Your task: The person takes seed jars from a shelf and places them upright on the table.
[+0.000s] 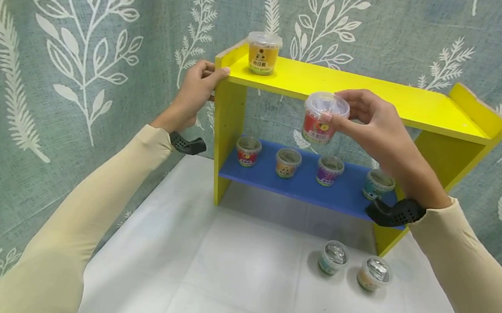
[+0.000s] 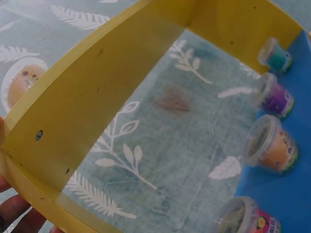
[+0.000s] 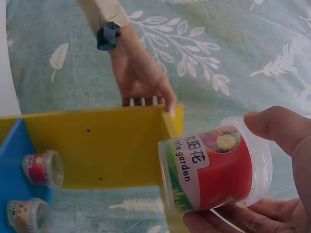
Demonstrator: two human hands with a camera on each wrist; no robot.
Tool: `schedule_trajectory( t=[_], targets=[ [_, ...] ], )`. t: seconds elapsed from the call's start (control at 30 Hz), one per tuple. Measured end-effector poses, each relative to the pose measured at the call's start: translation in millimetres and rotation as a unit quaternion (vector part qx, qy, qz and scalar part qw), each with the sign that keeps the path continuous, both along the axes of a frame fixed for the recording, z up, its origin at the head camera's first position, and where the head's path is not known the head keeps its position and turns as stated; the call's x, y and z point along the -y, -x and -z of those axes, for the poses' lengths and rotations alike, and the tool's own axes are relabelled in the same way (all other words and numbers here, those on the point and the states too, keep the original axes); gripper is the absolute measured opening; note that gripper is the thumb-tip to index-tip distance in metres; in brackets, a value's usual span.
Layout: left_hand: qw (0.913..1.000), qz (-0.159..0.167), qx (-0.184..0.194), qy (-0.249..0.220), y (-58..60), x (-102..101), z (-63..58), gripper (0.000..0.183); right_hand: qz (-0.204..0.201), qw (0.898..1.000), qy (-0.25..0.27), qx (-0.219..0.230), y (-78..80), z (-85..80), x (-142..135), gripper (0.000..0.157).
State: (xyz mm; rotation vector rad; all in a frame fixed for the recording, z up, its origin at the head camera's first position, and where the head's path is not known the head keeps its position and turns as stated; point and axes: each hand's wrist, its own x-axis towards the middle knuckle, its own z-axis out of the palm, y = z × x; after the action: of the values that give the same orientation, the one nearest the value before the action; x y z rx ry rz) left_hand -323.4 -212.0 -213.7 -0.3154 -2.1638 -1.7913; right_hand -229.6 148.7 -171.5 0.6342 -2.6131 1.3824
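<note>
My right hand [image 1: 377,127] holds a clear-lidded plastic cup with a red label [image 1: 317,125] between thumb and fingers, just in front of the yellow top board of a small shelf unit [image 1: 358,89]. Its "little garden" label faces the camera in the right wrist view, where the cup [image 3: 218,170] appears on its side. At the unit's upper left corner, my left hand [image 1: 195,92] grips the side panel, thumb on the front edge and fingers partly hidden behind. A yellow-labelled cup [image 1: 263,56] stands upright on the top board, near that hand.
On the blue lower board [image 1: 257,178] several cups stand in a row, among them a red one [image 1: 247,153] and a purple one [image 1: 326,172]. Two silver-topped cups [image 1: 333,258] sit on the white tablecloth [image 1: 236,275] at front right. Patterned green cloth [image 1: 103,55] hangs behind.
</note>
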Motion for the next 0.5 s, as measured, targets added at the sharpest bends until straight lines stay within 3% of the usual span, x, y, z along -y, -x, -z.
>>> schedule_trajectory(
  t=[0.17,0.5],
  targets=[
    [1.0,-0.003,0.003,0.0,-0.2,-0.2,-0.2,0.039,0.007,1.0,-0.024,0.001,-0.9,7.5,-2.2,0.073],
    [1.0,-0.001,0.004,-0.006,0.7,0.3,0.0,0.04,-0.016,1.0,-0.018,0.005,1.7,25.4,-6.4,0.069]
  ],
)
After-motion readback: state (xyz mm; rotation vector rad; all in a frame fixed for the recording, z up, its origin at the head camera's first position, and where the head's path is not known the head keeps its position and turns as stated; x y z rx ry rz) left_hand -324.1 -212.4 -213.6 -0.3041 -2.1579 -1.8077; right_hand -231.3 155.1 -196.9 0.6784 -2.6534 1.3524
